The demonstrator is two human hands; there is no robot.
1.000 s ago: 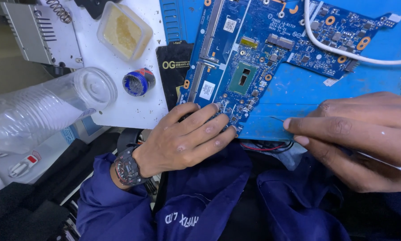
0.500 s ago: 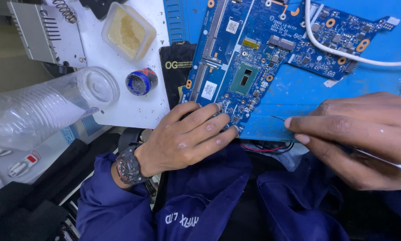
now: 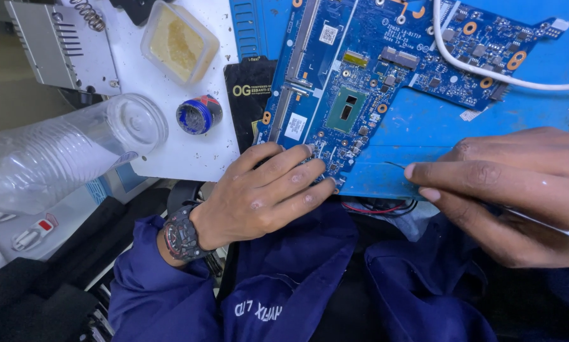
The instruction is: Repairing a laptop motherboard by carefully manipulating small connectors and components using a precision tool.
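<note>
Hold the blue circuit board [image 3: 386,76] steady on the blue mat [image 3: 487,136] while the fine tool works beside its near edge.

1. Left hand [image 3: 265,196]: fingers spread and laid flat, the fingertips [image 3: 310,151] pressing on the board's near corner. It grips nothing. Keep the pressure even, so that the board does not pivot.
2. Right hand [image 3: 512,190]: fingers drawn together, pinching a thin metal tool [image 3: 544,225] whose fine tip [image 3: 395,166] lies on the mat, just right of the left fingertips and near the board's edge. Rest the hand on the desk [image 3: 189,158] edge for support; move the tip slowly.

A white cable [image 3: 487,71] crosses the board beyond the right hand. A small blue tin [image 3: 199,115] stands beyond the left hand.
</note>
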